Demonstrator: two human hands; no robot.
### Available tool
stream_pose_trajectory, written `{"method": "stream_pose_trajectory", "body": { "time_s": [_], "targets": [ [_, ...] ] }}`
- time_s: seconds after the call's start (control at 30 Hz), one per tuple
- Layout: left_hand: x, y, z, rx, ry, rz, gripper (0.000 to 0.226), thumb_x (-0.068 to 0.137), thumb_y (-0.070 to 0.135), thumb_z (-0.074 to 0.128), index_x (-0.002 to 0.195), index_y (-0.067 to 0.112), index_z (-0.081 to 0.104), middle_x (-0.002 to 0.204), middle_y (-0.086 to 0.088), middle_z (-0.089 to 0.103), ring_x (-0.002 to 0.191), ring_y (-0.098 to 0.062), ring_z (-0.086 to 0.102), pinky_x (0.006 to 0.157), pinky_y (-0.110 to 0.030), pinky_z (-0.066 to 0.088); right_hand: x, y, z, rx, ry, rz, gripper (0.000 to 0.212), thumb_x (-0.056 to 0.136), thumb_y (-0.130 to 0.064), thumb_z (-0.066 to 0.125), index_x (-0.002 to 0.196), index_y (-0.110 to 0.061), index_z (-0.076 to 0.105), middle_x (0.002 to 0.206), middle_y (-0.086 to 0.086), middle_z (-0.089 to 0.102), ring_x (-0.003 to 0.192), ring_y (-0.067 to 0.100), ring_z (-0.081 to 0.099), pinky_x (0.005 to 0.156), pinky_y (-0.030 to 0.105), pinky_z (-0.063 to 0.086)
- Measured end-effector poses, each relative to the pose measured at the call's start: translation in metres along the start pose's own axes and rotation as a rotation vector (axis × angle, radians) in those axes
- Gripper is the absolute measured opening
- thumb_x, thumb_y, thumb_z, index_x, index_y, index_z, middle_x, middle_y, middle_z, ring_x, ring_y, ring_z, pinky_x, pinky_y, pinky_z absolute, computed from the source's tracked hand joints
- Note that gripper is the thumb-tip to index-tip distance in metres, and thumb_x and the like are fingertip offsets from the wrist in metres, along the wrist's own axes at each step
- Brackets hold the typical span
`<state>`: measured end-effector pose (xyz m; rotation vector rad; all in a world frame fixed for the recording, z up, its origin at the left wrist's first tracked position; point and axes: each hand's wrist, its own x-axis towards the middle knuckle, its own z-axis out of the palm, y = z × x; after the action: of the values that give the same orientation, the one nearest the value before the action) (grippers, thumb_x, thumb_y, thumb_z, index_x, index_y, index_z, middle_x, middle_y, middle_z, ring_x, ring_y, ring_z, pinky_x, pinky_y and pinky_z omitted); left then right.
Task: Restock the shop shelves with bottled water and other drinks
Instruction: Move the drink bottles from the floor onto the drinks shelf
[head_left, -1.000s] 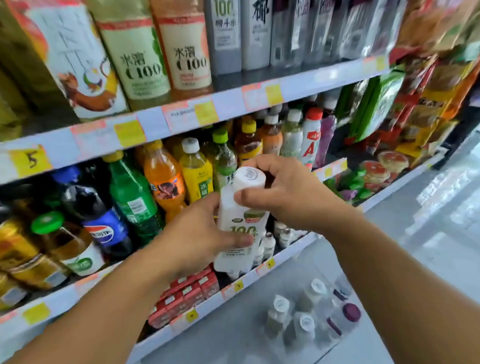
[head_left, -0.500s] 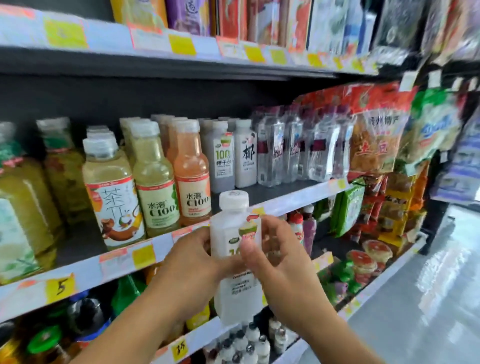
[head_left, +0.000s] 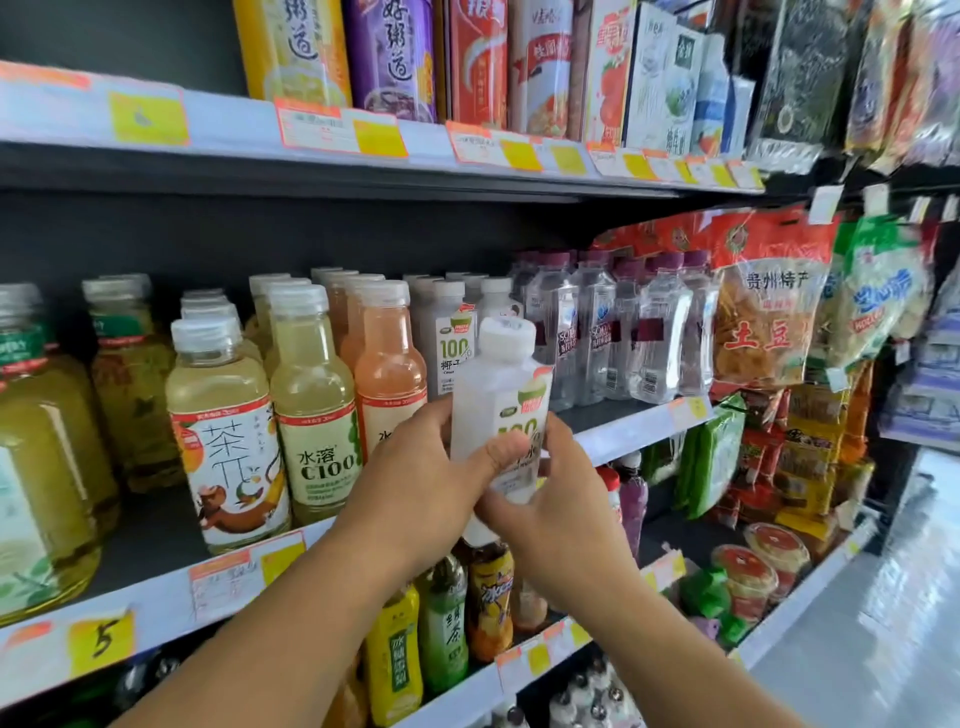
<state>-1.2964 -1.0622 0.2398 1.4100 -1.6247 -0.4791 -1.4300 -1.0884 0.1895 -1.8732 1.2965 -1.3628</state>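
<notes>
Two-handed hold on white coconut-water bottle (head_left: 498, 410), raised in front of middle shelf (head_left: 628, 434).

Left hand (head_left: 415, 483) wrapped round label, thumb pressed across front; right hand (head_left: 550, 504) cupping lower body, fingers curled under. Full, so probably fairly heavy; stiff plastic, smooth label possibly slippery, best gripped mid-body, not by cap. Behind: matching white bottles (head_left: 454, 338) on shelf, between pink juice bottles (head_left: 387, 358) and clear water bottles (head_left: 597, 332).
</notes>
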Motion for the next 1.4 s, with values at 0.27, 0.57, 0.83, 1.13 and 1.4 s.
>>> {"method": "stream_pose_trajectory", "body": {
  "time_s": [0.27, 0.57, 0.83, 1.13, 1.4],
  "targets": [
    [-0.017, -0.023, 0.006, 0.701, -0.101, -0.002, 0.057, 0.092, 0.067, 0.032, 0.132, 0.03, 0.05, 0.131, 0.007, 0.06, 0.117, -0.019, 0.056, 0.09, -0.033, 0.048, 0.069, 0.0, 0.001, -0.039, 0.045, 0.019, 0.047, 0.077, -0.041, 0.08, 0.111, -0.034, 0.048, 0.109, -0.012, 0.066, 0.093, 0.009, 0.067, 0.081, 0.04, 0.059],
    [-0.01, -0.028, 0.014, 0.919, -0.082, 0.103, 0.039, 0.093, 0.06, 0.042, 0.109, 0.027, 0.056, 0.106, 0.008, 0.062, 0.092, -0.016, 0.056, 0.068, -0.029, 0.04, 0.096, 0.019, 0.016, -0.145, -0.004, 0.089, 0.052, 0.079, -0.042, 0.078, 0.118, -0.029, 0.045, 0.111, -0.006, 0.065, 0.096, 0.017, 0.065, 0.083, 0.044, 0.059],
    [-0.001, -0.021, 0.015, 0.961, -0.064, 0.118, 0.033, 0.095, 0.057, 0.042, 0.088, 0.025, 0.045, 0.096, 0.003, 0.059, 0.091, -0.02, 0.058, 0.065, -0.03, 0.035, 0.115, 0.019, 0.023, -0.191, -0.042, 0.12, 0.056, 0.08, -0.041, 0.077, 0.122, -0.023, 0.045, 0.114, 0.0, 0.064, 0.1, 0.023, 0.065, 0.087, 0.046, 0.057],
    [-0.003, -0.023, 0.015, 0.982, -0.052, 0.171, 0.031, 0.095, 0.053, 0.043, 0.093, 0.024, 0.051, 0.097, 0.0, 0.059, 0.092, -0.022, 0.058, 0.065, -0.03, 0.034, 0.124, 0.013, 0.039, -0.254, -0.019, 0.12, 0.062, 0.08, -0.045, 0.077, 0.125, -0.017, 0.043, 0.119, 0.004, 0.06, 0.106, 0.027, 0.061, 0.089, 0.049, 0.055],
    [-0.004, -0.024, 0.017, 0.976, -0.053, 0.172, 0.03, 0.095, 0.052, 0.046, 0.088, 0.023, 0.044, 0.096, 0.001, 0.059, 0.092, -0.021, 0.058, 0.066, -0.031, 0.035, 0.131, 0.01, 0.048, -0.247, -0.037, 0.133, 0.062, 0.083, -0.044, 0.075, 0.126, -0.013, 0.043, 0.123, 0.007, 0.056, 0.109, 0.03, 0.059, 0.091, 0.05, 0.053]
  ]
}}
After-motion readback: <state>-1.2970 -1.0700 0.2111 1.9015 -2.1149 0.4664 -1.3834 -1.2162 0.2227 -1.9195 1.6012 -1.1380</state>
